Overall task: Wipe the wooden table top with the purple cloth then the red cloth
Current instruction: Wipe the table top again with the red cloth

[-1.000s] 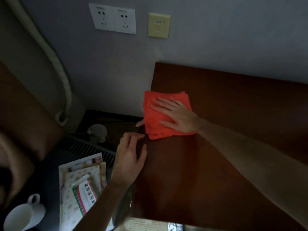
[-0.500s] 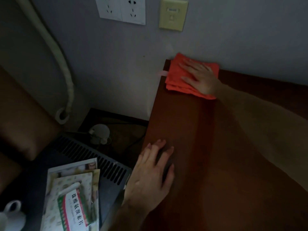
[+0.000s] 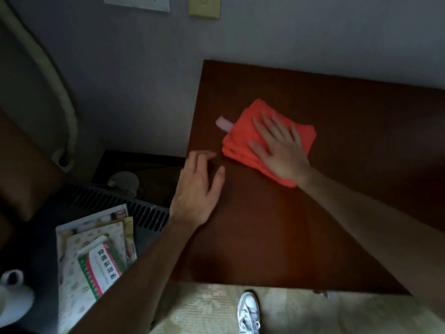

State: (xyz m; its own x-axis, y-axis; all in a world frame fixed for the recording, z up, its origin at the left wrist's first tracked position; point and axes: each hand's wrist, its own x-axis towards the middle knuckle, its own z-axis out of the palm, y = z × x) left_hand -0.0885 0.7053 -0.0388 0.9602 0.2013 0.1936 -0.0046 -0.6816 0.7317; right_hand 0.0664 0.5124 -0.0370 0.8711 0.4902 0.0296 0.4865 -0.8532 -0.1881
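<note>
- Half a second on, the red cloth (image 3: 265, 138) has slid from the far left corner, by the wall, back toward the middle of the wooden table top (image 3: 325, 225), with the right hand (image 3: 280, 150) riding it.
- Folded into a thick pad, the cloth looks soft, light and limp, likely to bunch if dragged by one edge (a pale tag pokes out at its far left corner); a flat palm across its middle seems the surest hold.
- Fingers spread and straight, the right hand presses the cloth down onto the wood, pinching nothing, its forearm reaching in from the lower right.
- Left hand (image 3: 198, 189) rests at the table's left edge, fingers loosely bent and holding nothing, just beside the cloth but apart from it.
- No purple cloth is in view, so the work appears to be on its second stage.
- Printed packets (image 3: 94, 256) lie to the left of the table, lower down.
</note>
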